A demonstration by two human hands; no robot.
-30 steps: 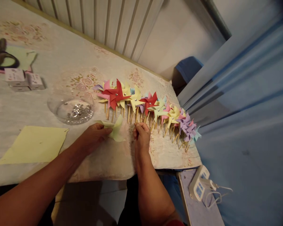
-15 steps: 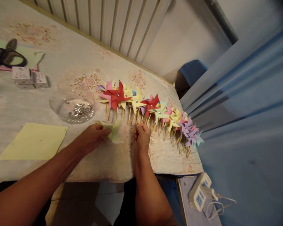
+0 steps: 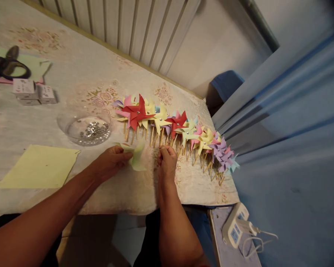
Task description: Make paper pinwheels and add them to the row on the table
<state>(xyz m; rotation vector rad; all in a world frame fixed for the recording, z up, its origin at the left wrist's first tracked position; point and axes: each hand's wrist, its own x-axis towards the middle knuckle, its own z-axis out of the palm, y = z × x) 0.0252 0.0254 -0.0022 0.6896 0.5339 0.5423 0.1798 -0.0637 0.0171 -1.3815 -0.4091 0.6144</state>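
Pinched in my left hand (image 3: 115, 159) is a pale green paper piece (image 3: 138, 155) with curved blades, slightly blurred. My right hand (image 3: 167, 157) is closed, thumb against the fingers, just right of that paper; whatever it holds is too small or hidden to name. Beyond both hands lies a long row of paper pinwheels (image 3: 187, 132) on wooden sticks, in red, yellow, pink, purple and green. A clear round dish (image 3: 72, 137) with small shiny metal pieces (image 3: 96, 129) stands beyond my left hand. Flat yellow-green paper sheets (image 3: 41, 167) rest beside my left forearm.
Black-handled scissors (image 3: 9, 68) lie on coloured paper at the far left, beside small white boxes (image 3: 33, 91). The floral tablecloth (image 3: 86, 55) covers the table. A white power strip (image 3: 235, 226) with a cable sits at lower right, near blue curtains (image 3: 289, 167).
The green paper has shifted very slightly in my left hand. Both hands keep nearly the same place and grip.
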